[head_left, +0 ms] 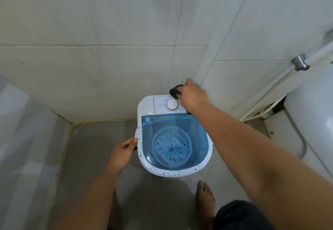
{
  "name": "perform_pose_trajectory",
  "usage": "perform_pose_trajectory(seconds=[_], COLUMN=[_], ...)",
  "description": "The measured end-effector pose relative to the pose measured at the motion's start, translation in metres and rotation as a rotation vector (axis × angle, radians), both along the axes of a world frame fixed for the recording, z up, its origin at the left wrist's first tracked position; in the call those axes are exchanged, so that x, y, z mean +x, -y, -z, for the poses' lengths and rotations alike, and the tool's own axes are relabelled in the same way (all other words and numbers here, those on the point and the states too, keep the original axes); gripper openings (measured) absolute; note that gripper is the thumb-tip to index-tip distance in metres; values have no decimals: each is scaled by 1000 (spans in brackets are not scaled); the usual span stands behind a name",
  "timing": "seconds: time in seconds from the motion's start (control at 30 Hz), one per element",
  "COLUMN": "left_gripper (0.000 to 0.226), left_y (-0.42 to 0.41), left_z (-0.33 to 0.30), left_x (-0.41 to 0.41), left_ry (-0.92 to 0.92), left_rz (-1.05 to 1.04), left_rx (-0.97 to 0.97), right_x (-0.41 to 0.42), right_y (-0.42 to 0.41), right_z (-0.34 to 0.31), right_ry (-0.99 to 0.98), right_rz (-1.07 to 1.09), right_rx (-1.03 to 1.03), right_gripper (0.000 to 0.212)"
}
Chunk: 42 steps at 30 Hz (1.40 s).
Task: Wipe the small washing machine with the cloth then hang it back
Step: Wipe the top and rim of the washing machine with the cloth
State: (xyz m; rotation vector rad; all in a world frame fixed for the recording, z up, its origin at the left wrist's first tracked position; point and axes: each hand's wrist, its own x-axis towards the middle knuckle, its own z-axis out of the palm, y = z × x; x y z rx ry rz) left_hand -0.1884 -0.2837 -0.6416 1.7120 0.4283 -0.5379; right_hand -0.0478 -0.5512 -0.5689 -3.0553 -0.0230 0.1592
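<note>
Wiping underway: my right hand (192, 96), grip clamped on the dark cloth (175, 90), works the washing machine (173, 138) back corner by the dial (172, 104), my left hand (124, 150), grip closed on the machine's left rim, steadies it; next I sweep toward the speckled front rim.

Washing machine (173, 134) on floor (93, 145) against wall (100, 78); toilet (310, 121) right.

Home bathroom / wash corner. Pale glazed wall tiles (90, 22) w/ grout lines rise just beyond the fingers (188, 82) of the right hand (193, 97); grey floor (97, 139) w/ grimy joint at the wall base, left of the left hand (124, 153). White toilet (310, 114) off to the right, metal wall valve (300, 62) & white hose (266, 93) above it. Small washing machine (173, 136) sits on the floor btwn both hands. Bare foot (205, 197) on the floor.
</note>
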Motion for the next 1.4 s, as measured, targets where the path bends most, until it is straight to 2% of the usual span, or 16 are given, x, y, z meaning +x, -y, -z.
perform_pose_trajectory(seconds=[0.13,0.3,0.5,0.57,0.7,0.87,0.97,1.07,1.17,1.23,1.3,1.4], left_gripper=[28,23,21,21,20,19,24,23,20,19,20,21], left_y=[1,1,2,1,1,-1,0,2,1,-1,-1,0], left_z=[1,6,8,8,11,14,12,9,11,13,13,10], left_x=[0,1,1,0,1,3,2,1,0,1,1,1], left_ry=[-1,3,15,25,20,6,-5,-4,8,2,7,16], left_rz=[-14,-14,-20,-25,-13,-2,-4,-5,-17,-11,-14,-20], left_rx=[9,6,3,-13,32,34,45,40,12,-8,-9,9], right_x=[-17,-59,-97,-93,-69,-41,-38,-53,-89,-99,-92,-65], right_y=[-2,15,51,56,45,23,13,18,37,51,54,36], right_z=[17,37,48,48,47,39,34,34,42,48,47,39], right_ry=[92,202,277,290,319,223,187,175,225,244,257,246], right_rz=[13,-42,-348,-369,-157,198,315,245,-84,-209,-104,175], right_rx=[0,17,28,0,18,174,227,200,146,102,99,171], right_gripper=[27,40,43,43,40,38,38,42,44,44,43,38])
